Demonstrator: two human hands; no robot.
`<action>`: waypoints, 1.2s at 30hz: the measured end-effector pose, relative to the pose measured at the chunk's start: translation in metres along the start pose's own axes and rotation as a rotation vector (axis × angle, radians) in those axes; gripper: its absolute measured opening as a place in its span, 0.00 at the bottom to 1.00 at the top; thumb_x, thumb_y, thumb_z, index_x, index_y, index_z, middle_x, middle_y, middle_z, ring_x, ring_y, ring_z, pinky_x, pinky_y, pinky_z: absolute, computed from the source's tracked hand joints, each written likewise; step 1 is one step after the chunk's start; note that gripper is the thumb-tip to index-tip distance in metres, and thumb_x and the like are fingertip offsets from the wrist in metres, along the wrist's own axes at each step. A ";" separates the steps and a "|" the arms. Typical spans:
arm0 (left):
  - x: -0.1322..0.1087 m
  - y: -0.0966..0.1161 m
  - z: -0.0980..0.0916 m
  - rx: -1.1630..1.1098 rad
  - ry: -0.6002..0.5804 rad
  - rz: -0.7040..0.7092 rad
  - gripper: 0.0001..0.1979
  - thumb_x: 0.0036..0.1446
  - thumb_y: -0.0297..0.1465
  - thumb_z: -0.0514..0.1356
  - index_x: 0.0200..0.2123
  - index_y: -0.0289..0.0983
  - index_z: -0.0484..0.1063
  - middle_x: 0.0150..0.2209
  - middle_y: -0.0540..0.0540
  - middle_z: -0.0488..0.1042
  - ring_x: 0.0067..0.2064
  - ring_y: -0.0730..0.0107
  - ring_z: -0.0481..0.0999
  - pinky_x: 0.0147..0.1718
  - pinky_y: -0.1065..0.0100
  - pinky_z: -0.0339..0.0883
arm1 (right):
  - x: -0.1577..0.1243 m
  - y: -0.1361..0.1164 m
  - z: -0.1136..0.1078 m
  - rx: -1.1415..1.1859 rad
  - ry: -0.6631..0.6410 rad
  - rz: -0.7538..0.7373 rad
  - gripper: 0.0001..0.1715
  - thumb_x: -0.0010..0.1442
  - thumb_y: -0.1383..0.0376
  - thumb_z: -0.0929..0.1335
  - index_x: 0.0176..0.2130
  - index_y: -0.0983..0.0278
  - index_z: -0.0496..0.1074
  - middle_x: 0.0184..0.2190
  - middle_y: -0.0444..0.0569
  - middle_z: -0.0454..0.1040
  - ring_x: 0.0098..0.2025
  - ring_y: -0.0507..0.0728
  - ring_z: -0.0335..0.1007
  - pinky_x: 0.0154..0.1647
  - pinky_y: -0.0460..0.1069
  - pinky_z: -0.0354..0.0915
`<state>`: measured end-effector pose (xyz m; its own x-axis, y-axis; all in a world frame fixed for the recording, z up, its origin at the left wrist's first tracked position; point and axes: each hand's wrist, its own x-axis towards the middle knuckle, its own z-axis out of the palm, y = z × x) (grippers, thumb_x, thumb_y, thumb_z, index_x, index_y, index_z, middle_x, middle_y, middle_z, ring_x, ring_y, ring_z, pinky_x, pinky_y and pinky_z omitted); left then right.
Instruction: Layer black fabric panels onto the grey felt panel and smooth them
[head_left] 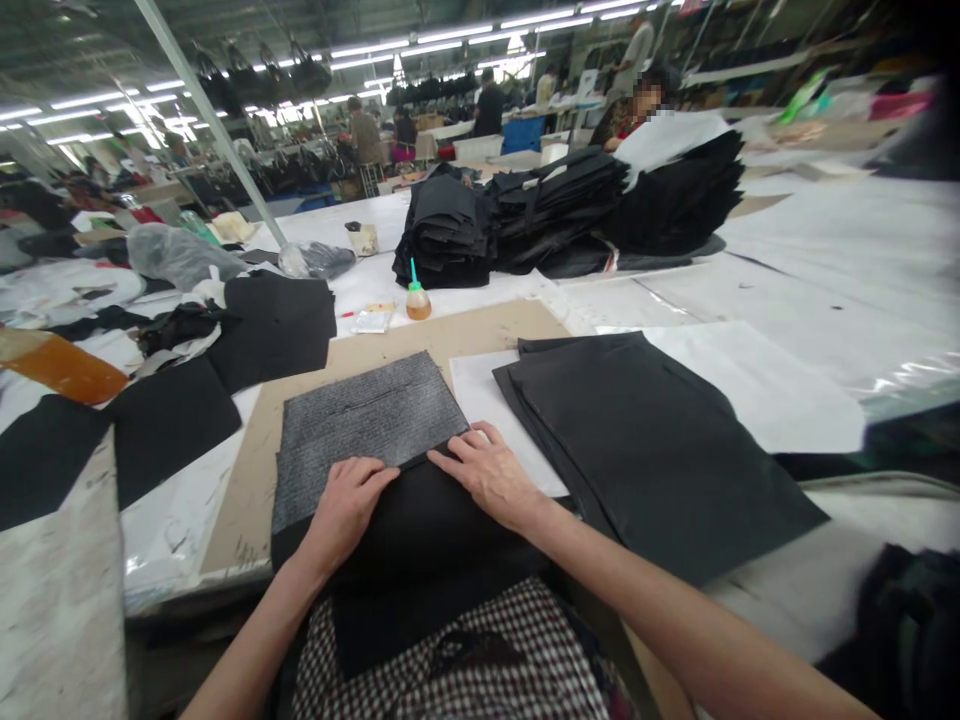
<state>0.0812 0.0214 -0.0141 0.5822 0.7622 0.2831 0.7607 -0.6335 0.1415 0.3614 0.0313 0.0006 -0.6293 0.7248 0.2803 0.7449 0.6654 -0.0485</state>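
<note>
A grey textured fabric panel (371, 420) lies on a brown cardboard sheet (480, 335) in front of me. A black fabric piece (420, 560) overlaps its near edge and hangs down over my lap. My left hand (346, 505) lies flat on the black piece, fingers together, pressing along its folded edge. My right hand (487, 472) also rests flat on that edge, fingers stretched toward the left hand. Neither hand grips anything.
A stack of black fabric sheets (645, 440) lies to my right. A small glue bottle (417, 298) stands beyond the cardboard. Piles of black cut pieces (555, 205) sit at the back. Loose black pieces (270, 325) and an orange bottle (60, 365) lie left. Other workers are far off.
</note>
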 end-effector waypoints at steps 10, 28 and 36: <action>0.007 0.010 -0.011 0.179 -0.107 0.078 0.14 0.68 0.25 0.52 0.53 0.38 0.69 0.45 0.43 0.70 0.45 0.62 0.68 0.46 0.62 0.66 | 0.000 -0.002 0.004 -0.011 -0.011 0.018 0.23 0.68 0.70 0.63 0.60 0.55 0.66 0.41 0.49 0.69 0.46 0.60 0.62 0.60 0.61 0.49; -0.009 0.003 -0.024 0.299 -0.108 0.045 0.11 0.69 0.31 0.54 0.51 0.39 0.69 0.39 0.46 0.71 0.43 0.62 0.67 0.42 0.62 0.62 | 0.020 -0.055 0.019 0.072 -0.005 0.003 0.20 0.67 0.73 0.62 0.57 0.65 0.67 0.45 0.52 0.70 0.48 0.60 0.62 0.50 0.53 0.62; -0.036 -0.030 -0.044 -0.042 -0.079 -0.093 0.07 0.67 0.35 0.57 0.43 0.40 0.73 0.38 0.48 0.74 0.42 0.66 0.67 0.43 0.63 0.60 | 0.021 -0.055 0.013 0.060 -0.034 -0.024 0.29 0.66 0.74 0.62 0.64 0.62 0.60 0.46 0.52 0.69 0.48 0.60 0.62 0.50 0.54 0.62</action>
<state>0.0248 0.0067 0.0134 0.5316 0.8251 0.1913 0.8009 -0.5632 0.2034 0.3043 0.0124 -0.0033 -0.6550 0.7132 0.2498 0.7152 0.6918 -0.0998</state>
